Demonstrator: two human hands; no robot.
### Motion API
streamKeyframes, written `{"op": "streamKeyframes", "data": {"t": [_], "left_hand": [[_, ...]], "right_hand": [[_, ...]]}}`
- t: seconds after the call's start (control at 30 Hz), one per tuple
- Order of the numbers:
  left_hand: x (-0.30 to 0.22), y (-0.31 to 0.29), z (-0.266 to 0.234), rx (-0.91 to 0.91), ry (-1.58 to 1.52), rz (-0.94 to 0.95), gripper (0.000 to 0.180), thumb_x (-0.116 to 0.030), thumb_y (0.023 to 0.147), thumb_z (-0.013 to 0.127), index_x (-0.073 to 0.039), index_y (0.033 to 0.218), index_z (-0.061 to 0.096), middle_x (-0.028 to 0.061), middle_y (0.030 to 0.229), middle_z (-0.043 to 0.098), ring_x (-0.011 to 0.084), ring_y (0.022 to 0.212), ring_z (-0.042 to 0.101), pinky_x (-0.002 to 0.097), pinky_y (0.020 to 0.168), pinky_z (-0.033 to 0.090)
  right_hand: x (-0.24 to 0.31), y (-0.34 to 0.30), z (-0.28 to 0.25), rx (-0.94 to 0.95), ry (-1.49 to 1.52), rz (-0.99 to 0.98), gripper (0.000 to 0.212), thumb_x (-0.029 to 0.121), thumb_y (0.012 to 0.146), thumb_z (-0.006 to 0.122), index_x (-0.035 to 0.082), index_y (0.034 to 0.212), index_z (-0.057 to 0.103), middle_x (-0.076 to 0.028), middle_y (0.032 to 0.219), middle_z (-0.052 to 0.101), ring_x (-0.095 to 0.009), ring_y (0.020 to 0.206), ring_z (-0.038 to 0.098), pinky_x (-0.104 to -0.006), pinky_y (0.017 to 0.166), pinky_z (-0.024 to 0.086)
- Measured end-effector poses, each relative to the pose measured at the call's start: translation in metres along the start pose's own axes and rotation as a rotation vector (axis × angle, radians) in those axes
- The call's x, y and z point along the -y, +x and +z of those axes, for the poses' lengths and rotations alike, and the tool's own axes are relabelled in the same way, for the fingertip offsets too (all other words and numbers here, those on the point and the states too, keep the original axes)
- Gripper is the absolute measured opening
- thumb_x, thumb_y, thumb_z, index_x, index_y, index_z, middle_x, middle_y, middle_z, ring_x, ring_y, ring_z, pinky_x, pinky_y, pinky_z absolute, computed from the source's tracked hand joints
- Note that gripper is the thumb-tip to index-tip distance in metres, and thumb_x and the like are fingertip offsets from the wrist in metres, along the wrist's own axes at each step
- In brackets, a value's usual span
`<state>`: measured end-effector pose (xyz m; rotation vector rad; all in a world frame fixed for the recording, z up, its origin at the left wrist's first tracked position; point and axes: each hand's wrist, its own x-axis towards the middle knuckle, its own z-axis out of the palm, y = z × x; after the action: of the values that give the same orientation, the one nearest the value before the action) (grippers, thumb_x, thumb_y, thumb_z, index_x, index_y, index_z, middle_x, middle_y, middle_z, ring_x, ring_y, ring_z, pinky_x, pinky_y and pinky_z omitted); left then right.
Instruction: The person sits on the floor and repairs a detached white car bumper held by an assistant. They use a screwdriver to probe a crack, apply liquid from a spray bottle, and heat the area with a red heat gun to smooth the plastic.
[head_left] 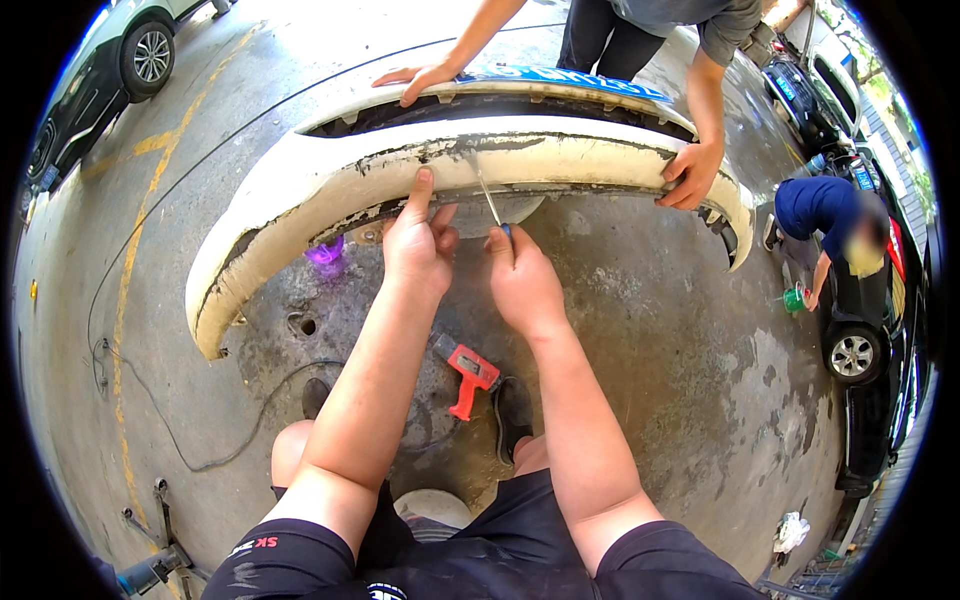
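Observation:
A white car bumper [330, 180], with scraped and peeling paint along its lower edge, spans the space in front of me. My left hand [418, 245] grips that edge near the middle, its thumb on the painted face and its fingers underneath. Closed around the blue handle of a screwdriver [488, 197], my right hand [527, 285] sits just below the bumper. The thin metal shaft points up, its tip at the worn face. Across from me, a co-worker's hands [692, 175] rest on the bumper, one at the top left, the other at the right.
A red heat gun [472, 378] lies on the concrete floor between my feet. A black cable [240, 455] curves along the left. Below me is a round stool seat [433, 507]. A dark car [855, 350] and another bending person [825, 215] are at the right.

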<state>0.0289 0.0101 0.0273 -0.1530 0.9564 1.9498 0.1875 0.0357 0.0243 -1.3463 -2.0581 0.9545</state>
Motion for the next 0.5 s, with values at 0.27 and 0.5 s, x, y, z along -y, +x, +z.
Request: {"op": "streamKeyframes", "data": {"t": [0.27, 0.5], "left_hand": [[0.0, 0.004, -0.003, 0.013, -0.008, -0.043, 0.047, -0.044, 0.1, 0.091, -0.018, 0.133, 0.069, -0.0035, 0.11, 0.074, 0.012, 0.093, 0.071, 0.0268, 0.053, 0.039], [0.006, 0.007, -0.008, 0.056, -0.07, -0.011, 0.035, -0.034, 0.103, 0.086, -0.015, 0.126, 0.068, -0.0011, 0.107, 0.073, 0.0161, 0.093, 0.072, 0.0271, 0.056, 0.043]], "right_hand": [[-0.002, 0.001, 0.008, -0.002, 0.04, 0.042, 0.046, 0.047, 0.119, 0.052, 0.006, 0.12, 0.071, -0.027, 0.107, 0.079, -0.054, 0.107, 0.072, -0.0595, 0.089, 0.057], [-0.001, 0.001, 0.017, 0.02, 0.16, 0.051, 0.048, 0.047, 0.121, 0.051, 0.005, 0.116, 0.073, -0.022, 0.107, 0.078, -0.041, 0.099, 0.073, -0.0477, 0.092, 0.056]]}}
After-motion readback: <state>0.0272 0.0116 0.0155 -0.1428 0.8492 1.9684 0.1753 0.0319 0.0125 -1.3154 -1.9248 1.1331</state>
